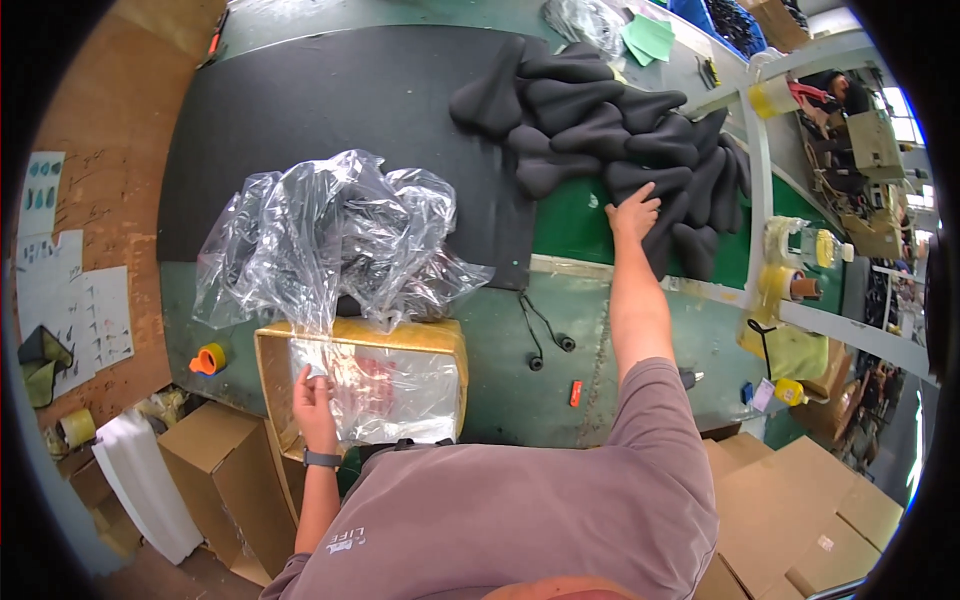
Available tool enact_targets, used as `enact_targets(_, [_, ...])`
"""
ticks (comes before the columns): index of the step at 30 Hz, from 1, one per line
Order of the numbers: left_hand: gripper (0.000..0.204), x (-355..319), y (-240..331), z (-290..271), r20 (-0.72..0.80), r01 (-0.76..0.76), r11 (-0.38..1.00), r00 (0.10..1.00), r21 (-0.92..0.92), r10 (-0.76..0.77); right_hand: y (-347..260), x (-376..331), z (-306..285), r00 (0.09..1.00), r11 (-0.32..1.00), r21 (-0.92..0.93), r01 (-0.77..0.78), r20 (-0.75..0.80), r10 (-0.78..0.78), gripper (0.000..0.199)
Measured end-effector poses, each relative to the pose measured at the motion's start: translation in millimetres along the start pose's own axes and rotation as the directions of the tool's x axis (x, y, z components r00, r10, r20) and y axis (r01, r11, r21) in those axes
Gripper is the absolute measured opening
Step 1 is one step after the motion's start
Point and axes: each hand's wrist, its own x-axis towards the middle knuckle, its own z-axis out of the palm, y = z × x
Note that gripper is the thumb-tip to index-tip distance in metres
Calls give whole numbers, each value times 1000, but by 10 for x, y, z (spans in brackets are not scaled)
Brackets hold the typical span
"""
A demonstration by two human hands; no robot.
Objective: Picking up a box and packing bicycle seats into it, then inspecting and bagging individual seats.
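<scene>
left hand (312,398) pinches plastic bag (345,235) over carton (440,337) | right hand (634,214) spread at black pile (600,135)'s edge | counter (500,400) room between carton and cord (567,343)

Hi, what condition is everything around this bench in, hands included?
Clear plastic: crumpled, loosely heaped, trailing over the box edge.
Box: open-topped, plastic inside.
Black shaped pieces: piled, overlapping.
Black sheet: spread flat, partly covered.
Green sheets: loosely overlapping.
Small red object: lying down.
Left hand: fingers bent at the plastic, grip unclear.
Right hand: fingers spread, at the pile.
</scene>
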Motion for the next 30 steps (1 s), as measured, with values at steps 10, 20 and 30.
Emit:
enact_targets(10, [40,-154,-169,559,344,-42,998,937,-41,54,852,-1765,-762,839,731,420,537,-178,-514,61])
enact_targets(20, [29,-834,-483,689,616,-592,736,725,329,307,954,-6194,-1268,876,857,456,240,279,-393,85])
enact_targets(30, [31,-957,-1376,458,569,-790,467,611,397,551,1733,-5943,-687,830,893,-40,449,389,-400,124])
